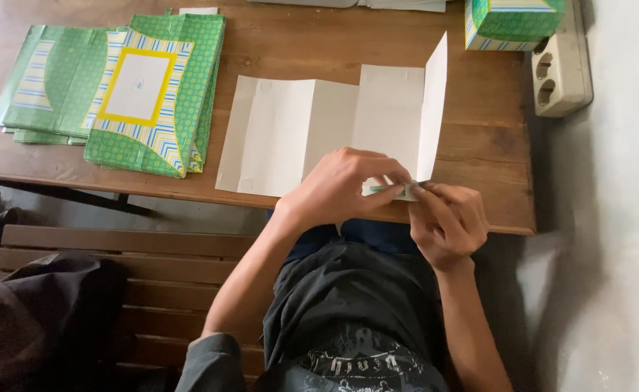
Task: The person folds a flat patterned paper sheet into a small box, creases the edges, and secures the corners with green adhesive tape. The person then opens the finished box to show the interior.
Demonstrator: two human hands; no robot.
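A flat unfolded cardboard box blank (297, 131) lies white side up on the wooden table (493, 145), its right panel folded upright. My left hand (341, 189) and my right hand (446, 221) meet at the blank's near right corner. Both pinch a small flap (399, 190) with a green printed edge there, right at the table's front edge.
Stacks of flat green patterned box blanks (123, 87) lie at the table's left. An assembled green box (511, 22) stands at the back right beside a white power strip (560, 65). A wooden bench (152, 268) with a dark bag (36, 312) is below left.
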